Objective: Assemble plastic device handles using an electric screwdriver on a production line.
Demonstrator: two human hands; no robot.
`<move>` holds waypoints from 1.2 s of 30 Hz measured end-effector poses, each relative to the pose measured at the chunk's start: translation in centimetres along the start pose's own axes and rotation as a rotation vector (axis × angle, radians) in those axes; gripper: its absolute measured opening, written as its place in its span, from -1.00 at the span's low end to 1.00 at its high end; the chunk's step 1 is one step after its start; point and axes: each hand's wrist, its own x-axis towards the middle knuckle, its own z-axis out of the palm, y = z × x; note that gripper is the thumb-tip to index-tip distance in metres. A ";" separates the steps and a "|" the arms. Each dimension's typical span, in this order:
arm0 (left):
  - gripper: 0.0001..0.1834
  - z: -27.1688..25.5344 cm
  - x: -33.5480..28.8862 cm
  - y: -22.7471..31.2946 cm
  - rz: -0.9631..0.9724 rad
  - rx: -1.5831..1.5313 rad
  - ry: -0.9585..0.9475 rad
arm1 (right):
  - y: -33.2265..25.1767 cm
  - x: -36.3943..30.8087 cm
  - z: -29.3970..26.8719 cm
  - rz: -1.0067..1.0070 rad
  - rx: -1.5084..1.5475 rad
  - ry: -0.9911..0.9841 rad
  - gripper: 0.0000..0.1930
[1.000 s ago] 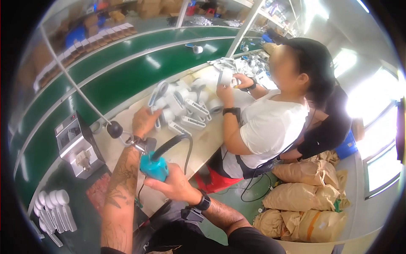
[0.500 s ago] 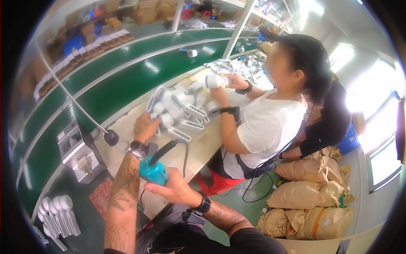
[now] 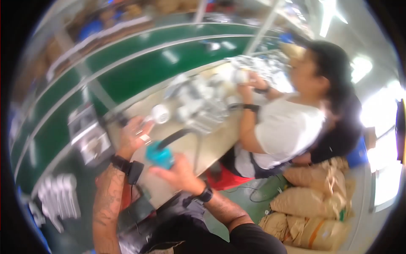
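Note:
My left hand (image 3: 134,134) is closed around a white handheld device (image 3: 160,113) with a round, vented-looking head, raised over the near part of the pale worktop (image 3: 158,184). Its handle is mostly covered by my fingers. My right hand (image 3: 179,171) grips a teal power tool (image 3: 159,155) with a thick black cord leading from it; motion blur hides which kind of tool it is. The tool is beside my left hand, with a gap between the tool and the device. A pile of similar white devices and parts (image 3: 201,99) lies farther off on the worktop.
A co-worker (image 3: 281,125) in a white top sits to the right, hands at a white part. A metal box (image 3: 90,137) stands at left, above a row of white handles (image 3: 61,197). The green conveyor (image 3: 131,76) runs behind. Brown sacks (image 3: 306,199) are stacked right.
My left hand has lifted a white device from the pile and drawn it left, toward me. The teal tool stays in my right hand. The whole view has shifted and blurred.

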 end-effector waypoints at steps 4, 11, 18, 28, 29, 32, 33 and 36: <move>-0.75 -9.2 -5.6 4.9 0.089 -0.150 0.006 | 3.4 -0.3 0.7 0.125 0.078 0.032 -0.65; -0.76 -17.3 -12.8 5.7 -0.088 -0.065 -0.036 | 2.5 2.3 5.4 0.065 0.225 0.009 -0.52; -0.67 -17.2 -17.3 1.1 0.012 -0.088 0.059 | 1.0 2.6 8.0 0.125 0.243 -0.063 -0.42; -0.66 -15.2 -17.1 -1.5 0.177 0.043 0.007 | -2.7 11.0 14.9 -0.137 0.356 0.014 -0.59; -0.66 -15.1 -17.3 -1.6 0.174 0.047 0.016 | -2.2 11.9 15.8 -0.157 0.280 0.007 -0.62; -0.61 -15.2 -17.3 -1.7 0.170 0.028 0.049 | -0.7 14.5 18.2 -0.235 0.197 0.018 -0.66; -0.60 -15.3 -17.1 -1.6 0.151 0.025 0.055 | -0.6 14.9 18.6 -0.237 0.196 0.014 -0.66; -0.58 -15.3 -17.2 -1.7 0.106 0.020 0.050 | 0.2 15.7 19.6 -0.192 0.211 -0.021 -0.67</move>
